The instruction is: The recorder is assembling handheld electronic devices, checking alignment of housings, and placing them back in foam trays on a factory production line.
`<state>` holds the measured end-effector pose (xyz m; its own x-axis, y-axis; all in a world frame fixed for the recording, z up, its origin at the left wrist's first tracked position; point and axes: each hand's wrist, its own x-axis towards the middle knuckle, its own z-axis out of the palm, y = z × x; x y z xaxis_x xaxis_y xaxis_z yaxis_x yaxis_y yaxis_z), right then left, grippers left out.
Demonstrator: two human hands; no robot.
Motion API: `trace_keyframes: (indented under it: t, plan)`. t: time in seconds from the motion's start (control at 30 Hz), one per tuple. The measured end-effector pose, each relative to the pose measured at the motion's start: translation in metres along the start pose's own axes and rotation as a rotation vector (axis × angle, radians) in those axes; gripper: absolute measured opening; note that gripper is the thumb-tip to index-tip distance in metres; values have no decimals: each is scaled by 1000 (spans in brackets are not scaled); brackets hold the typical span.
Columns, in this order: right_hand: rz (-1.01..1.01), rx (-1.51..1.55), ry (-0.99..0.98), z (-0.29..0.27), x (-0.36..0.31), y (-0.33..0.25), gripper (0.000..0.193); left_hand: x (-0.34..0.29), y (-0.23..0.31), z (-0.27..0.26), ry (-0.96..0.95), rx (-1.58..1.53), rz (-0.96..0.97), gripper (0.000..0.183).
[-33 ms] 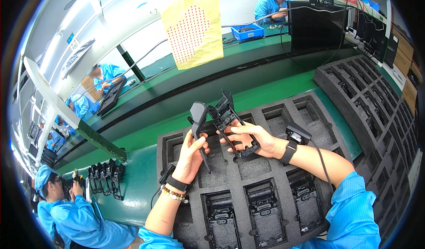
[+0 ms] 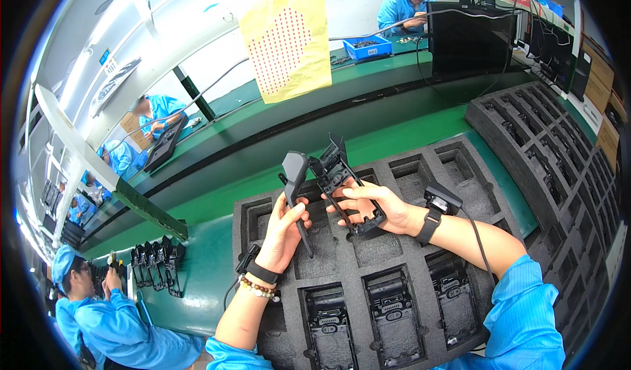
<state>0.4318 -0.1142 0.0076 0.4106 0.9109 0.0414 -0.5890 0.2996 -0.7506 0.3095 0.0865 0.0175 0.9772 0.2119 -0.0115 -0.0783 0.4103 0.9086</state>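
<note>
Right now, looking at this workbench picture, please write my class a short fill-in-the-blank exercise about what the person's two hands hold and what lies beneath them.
1. The left hand holds a long, narrow ____ plastic part.
2. The right hand holds a black open frame part, and a strap with a small device sits on that ____.
3. Beneath both hands lies a dark foam tray resting on a ____ bench.
4. The tray's row of pockets nearest the person holds black ____.

Missing words: black; wrist; green; devices
</note>
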Motion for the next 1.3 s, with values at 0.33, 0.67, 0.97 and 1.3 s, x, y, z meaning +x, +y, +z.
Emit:
trace_keyframes:
  t: [0.33,0.67,0.97,1.3]
  plan:
    - [6,-8,5,-1,1,1,35,-1,0,-1,1,12,-7,45]
    - [41,-83,16,-4,2,2,45,-1,1,2,18,18,-22,45]
    - [30,-64,22,1,0,0,37,-1,1,2,6,30,-13,46]
    - [26,-72,28,0,-1,2,37,-1,1,3,4,6,-15,42]
